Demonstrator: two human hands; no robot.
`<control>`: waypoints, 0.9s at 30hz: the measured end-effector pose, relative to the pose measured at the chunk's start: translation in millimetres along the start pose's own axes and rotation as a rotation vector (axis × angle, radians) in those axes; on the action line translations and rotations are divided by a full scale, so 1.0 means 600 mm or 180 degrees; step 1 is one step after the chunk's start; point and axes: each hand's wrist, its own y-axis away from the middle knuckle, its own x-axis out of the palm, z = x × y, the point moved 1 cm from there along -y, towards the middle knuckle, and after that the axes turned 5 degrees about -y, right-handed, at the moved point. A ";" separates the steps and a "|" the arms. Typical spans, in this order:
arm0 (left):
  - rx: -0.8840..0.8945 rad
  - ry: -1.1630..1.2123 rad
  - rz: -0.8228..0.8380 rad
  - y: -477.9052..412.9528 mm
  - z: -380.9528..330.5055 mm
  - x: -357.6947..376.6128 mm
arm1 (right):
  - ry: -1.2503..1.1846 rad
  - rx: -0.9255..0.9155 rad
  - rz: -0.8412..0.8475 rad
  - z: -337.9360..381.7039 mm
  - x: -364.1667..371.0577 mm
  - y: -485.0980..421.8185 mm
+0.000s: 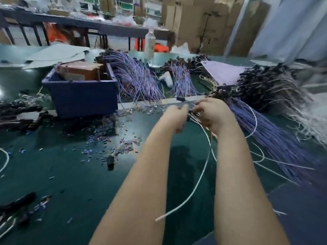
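left hand (pixel 177 117): over the middle of the table, fingers curled, tips pointing at the right hand. blur hides whether it pinches anything; cannot tell.

right hand (pixel 215 115): just beside the left hand, fingers curled round a few wires (pixel 195 115) that fan out between the two hands.

white wire (pixel 196 184): one long strand. runs from under the right hand down between the forearms; free end hangs low, near the left forearm.

table (pixel 70 183): dark green top.

purple bundle (pixel 276 144): thick sheaf lying just right of the right hand, fanned toward the near right corner.

black heap (pixel 265 85): pile of black-tipped leads behind the purple bundle, far right.

bin (pixel 81 96): blue, left of centre, well apart from the hands; a brown box (pixel 79 71) sits in it.

back bundles (pixel 134 76): more purple leads, heaped right of the bin.

bottle (pixel 150 45): clear, upright, behind the back bundles.

bits (pixel 106 138): small blue and clear pieces strewn in front of the bin.

connector (pixel 110 161): black, lying alone near the bits, left of the left forearm.
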 end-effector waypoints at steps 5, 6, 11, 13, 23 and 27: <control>-0.0161 0.0973 -0.0226 -0.060 0.023 0.087 | 0.0587 0.0042 0.0187 -0.049 -0.042 -0.018; -0.0171 0.1010 -0.0350 -0.071 0.025 0.096 | 0.0776 0.0033 0.0163 -0.053 -0.055 -0.023; -0.0049 0.0950 -0.0990 -0.121 0.039 0.117 | 0.2158 0.0228 -0.0521 -0.068 -0.111 -0.050; 0.0004 0.0571 -0.0975 -0.135 0.043 0.128 | 0.2181 0.0354 -0.0877 -0.082 -0.110 -0.053; 0.0082 -0.1422 -0.0463 -0.136 0.058 0.113 | 0.2157 0.0228 -0.1322 -0.104 -0.054 -0.046; 0.0425 -0.0882 -0.1055 -0.098 0.036 0.041 | 0.1715 -0.0204 -0.0763 -0.063 0.024 -0.041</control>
